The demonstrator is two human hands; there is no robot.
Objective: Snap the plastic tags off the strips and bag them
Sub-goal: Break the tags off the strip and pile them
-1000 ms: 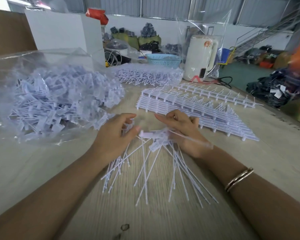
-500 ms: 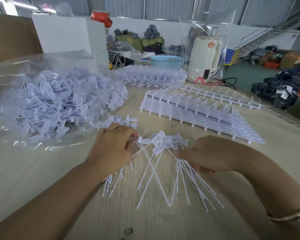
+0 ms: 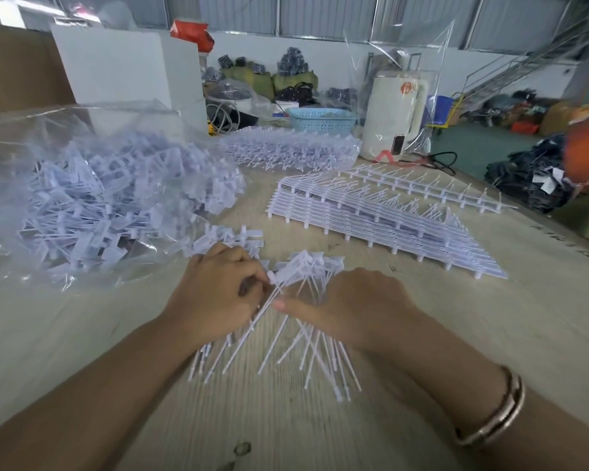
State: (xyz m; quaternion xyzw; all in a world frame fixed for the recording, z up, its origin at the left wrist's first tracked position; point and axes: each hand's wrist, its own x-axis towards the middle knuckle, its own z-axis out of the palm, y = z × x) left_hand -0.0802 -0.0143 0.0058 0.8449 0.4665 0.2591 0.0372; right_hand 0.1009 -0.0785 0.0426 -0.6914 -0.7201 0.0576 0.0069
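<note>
A fan of loose white plastic tags (image 3: 286, 338) lies on the table in front of me, heads pointing away, thin tails toward me. My left hand (image 3: 218, 294) has its fingers curled round the tags at the left of the fan. My right hand (image 3: 351, 307) lies palm down over the right part of the fan, thumb stretched left against the tails. A clear plastic bag (image 3: 92, 198) full of snapped-off tags sits at the left. A stack of uncut tag strips (image 3: 371, 219) lies at the right, beyond my hands.
A second pile of strips (image 3: 289, 147) in clear wrap lies further back. A white appliance (image 3: 393, 120) in a plastic cover and a blue basket (image 3: 320, 119) stand at the table's far edge. A white box (image 3: 123, 66) rises behind the bag.
My right hand has moved left over the fan of tags, its thumb now close to my left hand. My left hand stays gripping the tags at the left.
</note>
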